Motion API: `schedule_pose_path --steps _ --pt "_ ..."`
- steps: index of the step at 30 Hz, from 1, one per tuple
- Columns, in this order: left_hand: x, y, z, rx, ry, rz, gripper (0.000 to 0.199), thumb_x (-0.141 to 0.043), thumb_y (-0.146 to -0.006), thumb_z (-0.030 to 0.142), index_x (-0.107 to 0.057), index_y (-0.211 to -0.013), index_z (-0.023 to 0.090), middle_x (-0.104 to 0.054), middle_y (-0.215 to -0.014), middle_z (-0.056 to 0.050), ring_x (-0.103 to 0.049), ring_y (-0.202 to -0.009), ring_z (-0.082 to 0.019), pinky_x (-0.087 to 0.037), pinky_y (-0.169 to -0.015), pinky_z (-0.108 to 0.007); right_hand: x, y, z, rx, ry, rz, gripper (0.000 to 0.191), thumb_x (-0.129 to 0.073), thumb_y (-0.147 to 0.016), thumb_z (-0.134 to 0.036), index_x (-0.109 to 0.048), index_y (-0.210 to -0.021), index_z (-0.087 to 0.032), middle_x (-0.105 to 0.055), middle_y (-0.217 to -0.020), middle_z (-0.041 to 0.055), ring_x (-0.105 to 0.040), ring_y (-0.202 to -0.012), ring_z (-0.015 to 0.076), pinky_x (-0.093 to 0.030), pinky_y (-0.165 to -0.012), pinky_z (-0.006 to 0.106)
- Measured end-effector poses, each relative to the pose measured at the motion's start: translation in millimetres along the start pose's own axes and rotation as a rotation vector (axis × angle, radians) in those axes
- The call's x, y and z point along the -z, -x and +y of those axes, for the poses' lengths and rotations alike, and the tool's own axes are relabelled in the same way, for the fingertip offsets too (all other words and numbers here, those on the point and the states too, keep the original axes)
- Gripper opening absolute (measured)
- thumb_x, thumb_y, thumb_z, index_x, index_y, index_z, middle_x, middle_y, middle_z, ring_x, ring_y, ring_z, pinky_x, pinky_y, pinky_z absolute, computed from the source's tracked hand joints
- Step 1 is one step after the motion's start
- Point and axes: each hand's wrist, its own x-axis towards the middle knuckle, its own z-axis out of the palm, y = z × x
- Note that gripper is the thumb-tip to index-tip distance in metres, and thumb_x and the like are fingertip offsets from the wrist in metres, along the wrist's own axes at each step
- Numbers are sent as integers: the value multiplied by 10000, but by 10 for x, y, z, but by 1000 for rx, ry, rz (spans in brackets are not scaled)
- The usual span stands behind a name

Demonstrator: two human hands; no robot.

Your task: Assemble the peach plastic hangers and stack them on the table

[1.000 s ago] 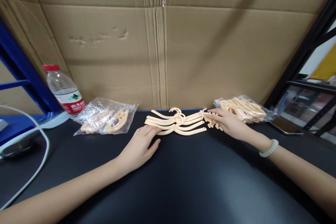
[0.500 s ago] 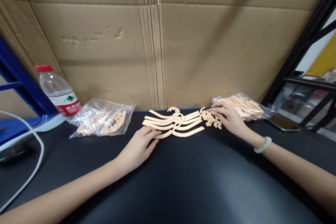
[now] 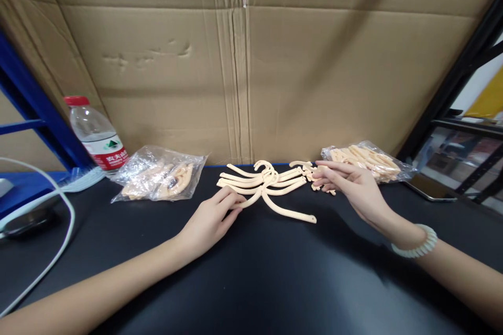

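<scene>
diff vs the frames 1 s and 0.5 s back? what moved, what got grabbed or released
The left hand has pinched the left end of the nearest hanger and swung it out of the hanger stack; its right arm now points toward the person. The right hand lifted off the small clips, fingers open, holding nothing I can see. Both bags and the water bottle stayed put.

Two hands [image 3: 208,220], two plastic bags [image 3: 157,180] of parts, one water bottle [image 3: 96,133], one bracelet [image 3: 416,241].
</scene>
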Motion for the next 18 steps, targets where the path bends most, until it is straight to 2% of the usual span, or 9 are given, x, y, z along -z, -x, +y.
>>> schedule_pose_path --steps 2,4,8,10,13,16,18 --pt "-1 -1 1 7 44 33 161 -436 -943 164 -563 -1038 192 -561 -1001 -47 -599 -901 -152 -505 -793 -276 -39 27 -24 -38 -114 19 300 -742 -756 -398 -733 -961 -179 -733 -963 93 -699 -867 214 -571 -738 299" --pt "-4 -1 0 14 75 61 182 -445 -944 165 -556 -1085 197 -556 -1042 -54 -597 -935 -153 -512 -815 -275 -56 37 -26 -83 -203 36 273 -754 -743 -395 -745 -893 -167 -732 -958 98 -692 -895 213 -572 -763 291" --pt "-10 7 -4 -20 48 113 255 -451 -949 165 -538 -1185 202 -554 -1033 -54 -591 -923 -152 -520 -814 -284 -57 35 40 -185 -356 35 218 -796 -715 -267 -712 -899 -185 -730 -915 62 -679 -855 151 -561 -790 235" --pt "-11 8 -3 -23 27 136 265 -454 -950 167 -540 -1198 201 -547 -1016 -52 -586 -913 -153 -522 -805 -286 -60 39 85 -221 -428 16 270 -805 -698 -200 -683 -939 -208 -723 -899 34 -670 -834 128 -555 -800 220" --pt "-8 1 1 -7 27 155 264 -454 -949 164 -546 -1193 203 -535 -1015 -49 -584 -917 -151 -528 -804 -279 -80 62 123 -294 -454 -36 261 -782 -725 -192 -664 -958 -203 -707 -913 23 -665 -871 133 -549 -833 226" --pt "1 -9 13 -2 58 153 237 -460 -944 157 -557 -1154 204 -528 -1010 -42 -584 -918 -144 -533 -807 -265 -110 99 108 -353 -424 -42 160 -758 -751 -215 -649 -863 -179 -704 -978 53 -653 -996 181 -543 -861 259" --pt "8 -12 20 3 69 155 204 -469 -938 155 -564 -1112 202 -525 -1002 -38 -582 -919 -142 -533 -810 -264 -131 122 82 -362 -412 -40 163 -756 -755 -223 -630 -849 -180 -702 -1039 70 -629 -1073 206 -534 -880 282"
